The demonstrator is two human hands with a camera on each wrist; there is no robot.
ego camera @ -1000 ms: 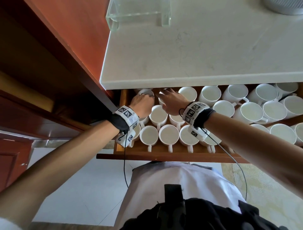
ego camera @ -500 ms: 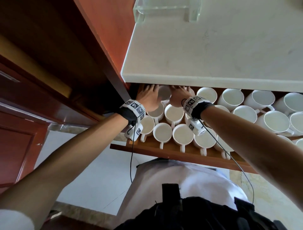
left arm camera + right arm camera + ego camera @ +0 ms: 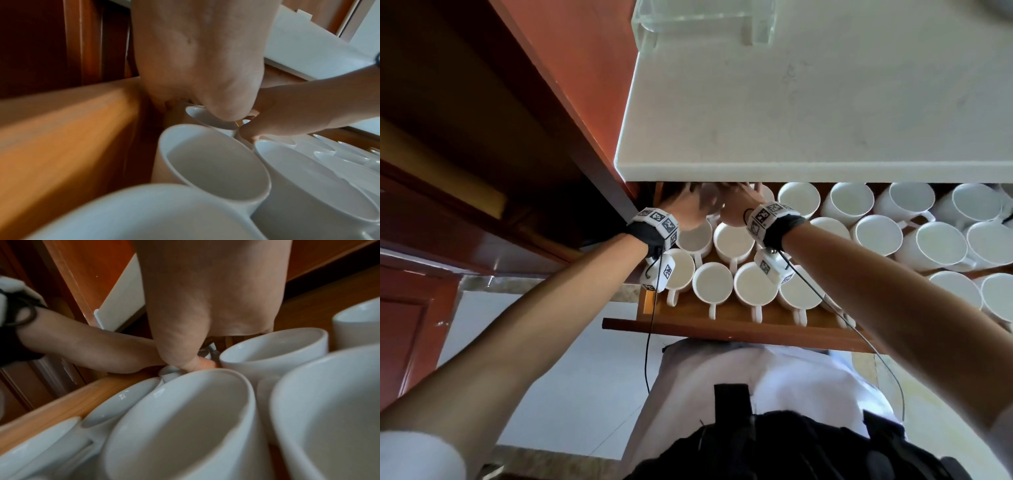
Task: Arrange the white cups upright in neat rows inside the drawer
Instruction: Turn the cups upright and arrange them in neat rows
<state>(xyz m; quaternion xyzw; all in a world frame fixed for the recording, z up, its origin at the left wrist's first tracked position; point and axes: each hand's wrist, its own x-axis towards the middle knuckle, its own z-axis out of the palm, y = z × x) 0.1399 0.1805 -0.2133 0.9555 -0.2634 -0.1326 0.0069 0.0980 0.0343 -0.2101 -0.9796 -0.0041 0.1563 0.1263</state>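
Many white cups stand upright in the open wooden drawer (image 3: 726,326); the front rows (image 3: 713,283) are neat with handles toward me, while the cups on the right (image 3: 941,247) lie crowded and tilted. At the back left corner, under the counter edge, both hands meet on one white cup (image 3: 709,202). My left hand (image 3: 688,205) grips its body, thumb over the rim (image 3: 200,116). My right hand (image 3: 739,202) pinches at the cup's handle (image 3: 169,371) with thumb and finger (image 3: 190,365). The fingertips are partly hidden by the counter.
A white countertop (image 3: 808,113) overhangs the back of the drawer, with a clear acrylic stand (image 3: 705,19) on it. The red-brown cabinet side (image 3: 571,113) and the drawer's left wall (image 3: 68,139) hem in the left hand. Cups press close on all sides.
Both hands reached deeper toward the back left corner under the counter and closed round one cup between them. The head view shifted, so the drawer sits further right.
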